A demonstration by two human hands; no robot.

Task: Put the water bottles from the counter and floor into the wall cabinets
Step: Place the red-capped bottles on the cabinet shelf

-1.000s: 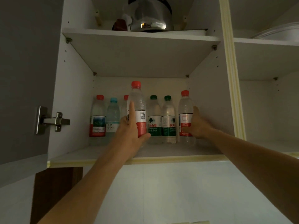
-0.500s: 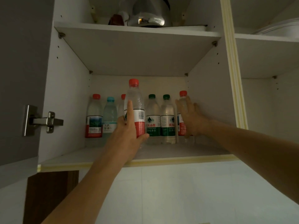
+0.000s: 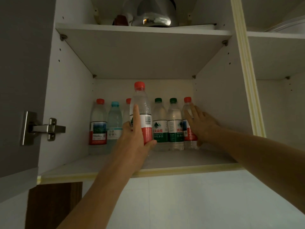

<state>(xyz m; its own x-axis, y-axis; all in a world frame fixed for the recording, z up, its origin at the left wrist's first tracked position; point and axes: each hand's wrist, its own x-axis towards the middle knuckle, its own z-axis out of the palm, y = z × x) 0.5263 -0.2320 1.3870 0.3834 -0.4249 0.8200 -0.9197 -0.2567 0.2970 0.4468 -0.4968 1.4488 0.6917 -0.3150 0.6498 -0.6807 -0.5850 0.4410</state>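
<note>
My left hand (image 3: 135,134) grips a red-capped water bottle (image 3: 143,111) upright in front of the row at the back of the wall cabinet's lower shelf (image 3: 181,160). The row holds several bottles: a red-capped one (image 3: 98,123) at the left, a blue-capped one (image 3: 115,123), a red-capped one mostly hidden behind the held bottle, two green-capped ones (image 3: 159,123) (image 3: 175,123), and a red-capped one (image 3: 188,113) at the right end. My right hand (image 3: 202,124) lies flat with fingers spread against that right-end bottle.
The open cabinet door (image 3: 18,80) with a metal hinge (image 3: 41,128) stands at the left. A steel kettle (image 3: 155,14) sits on the upper shelf. A second cabinet bay (image 3: 279,96) lies to the right, and white wall tiles (image 3: 181,204) run below.
My right hand let go its grip on the right-end bottle and now rests flat with fingers spread on its side. My left hand still holds its bottle in about the same place.
</note>
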